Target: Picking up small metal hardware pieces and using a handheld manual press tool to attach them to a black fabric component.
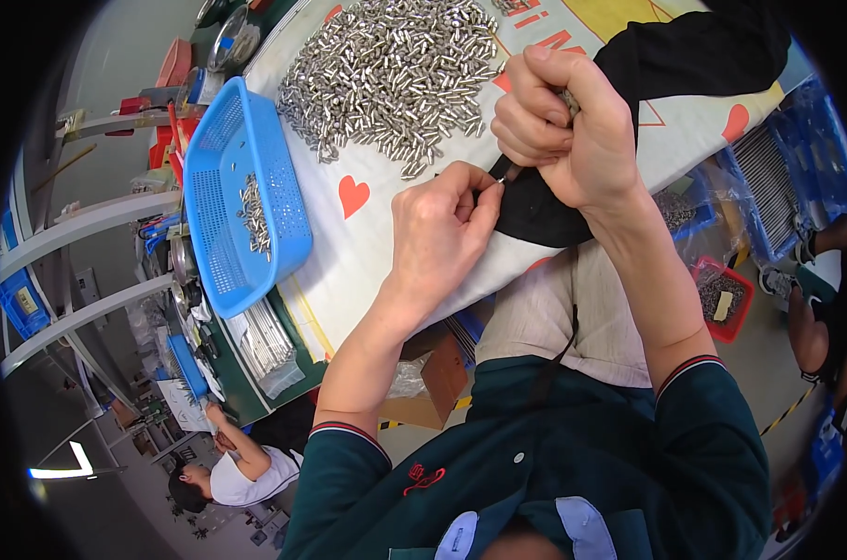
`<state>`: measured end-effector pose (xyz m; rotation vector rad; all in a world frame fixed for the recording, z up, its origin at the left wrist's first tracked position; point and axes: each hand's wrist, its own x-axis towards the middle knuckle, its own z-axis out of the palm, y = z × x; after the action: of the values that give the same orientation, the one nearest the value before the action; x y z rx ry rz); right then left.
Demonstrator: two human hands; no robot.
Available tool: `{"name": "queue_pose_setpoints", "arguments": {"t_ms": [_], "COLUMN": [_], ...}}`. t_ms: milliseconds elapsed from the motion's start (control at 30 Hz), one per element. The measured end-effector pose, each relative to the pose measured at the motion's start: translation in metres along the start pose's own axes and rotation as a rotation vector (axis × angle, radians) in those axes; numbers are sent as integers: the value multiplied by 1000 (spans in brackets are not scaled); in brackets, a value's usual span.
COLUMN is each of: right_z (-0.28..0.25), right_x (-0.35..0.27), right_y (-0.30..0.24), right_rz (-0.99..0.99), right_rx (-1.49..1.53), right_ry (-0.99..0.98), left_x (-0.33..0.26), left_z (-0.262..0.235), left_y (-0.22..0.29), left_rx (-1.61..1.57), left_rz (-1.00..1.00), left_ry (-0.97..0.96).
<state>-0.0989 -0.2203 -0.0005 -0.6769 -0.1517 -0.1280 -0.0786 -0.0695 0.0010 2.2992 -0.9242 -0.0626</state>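
My left hand [442,224] is closed, thumb and forefinger pinching a small silvery metal part [501,181] over the white patterned cloth. My right hand [573,126] is curled into a fist just to the right and slightly farther away. Something greyish shows in the curl of its fingers, but I cannot make out what. A dark, narrow piece [504,168] shows between the two hands; whether either holds it is unclear. Under the right hand lies black fabric [540,217]. Beyond my hands spreads a big pile of small silvery metal parts [395,70].
At left stands a blue plastic basket [288,210] with some metal parts inside. A red tub [741,327] of small parts sits low at right, near blue crates [815,159]. Another person [251,476] works at lower left; someone else's leg shows at far right.
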Motion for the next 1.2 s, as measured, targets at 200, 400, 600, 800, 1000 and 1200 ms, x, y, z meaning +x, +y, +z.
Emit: {"name": "queue_pose_setpoints", "arguments": {"t_ms": [200, 400, 600, 800, 1000, 1200], "right_z": [1, 5, 16, 24, 13, 9], "right_x": [0, 2, 1, 4, 6, 9], "right_y": [0, 0, 2, 10, 1, 1], "right_rz": [19, 23, -3, -83, 82, 68], "right_rx": [-36, -93, -205, -357, -173, -153], "right_ry": [24, 17, 35, 44, 113, 96], "left_x": [0, 1, 4, 4, 1, 3], "left_z": [1, 2, 1, 0, -1, 3], "left_y": [1, 0, 1, -1, 3, 3], "left_rx": [-29, -55, -91, -128, -14, 12], "left_rz": [-21, -28, -42, -22, -31, 5], "left_ry": [-8, -22, -46, -42, -50, -33]}}
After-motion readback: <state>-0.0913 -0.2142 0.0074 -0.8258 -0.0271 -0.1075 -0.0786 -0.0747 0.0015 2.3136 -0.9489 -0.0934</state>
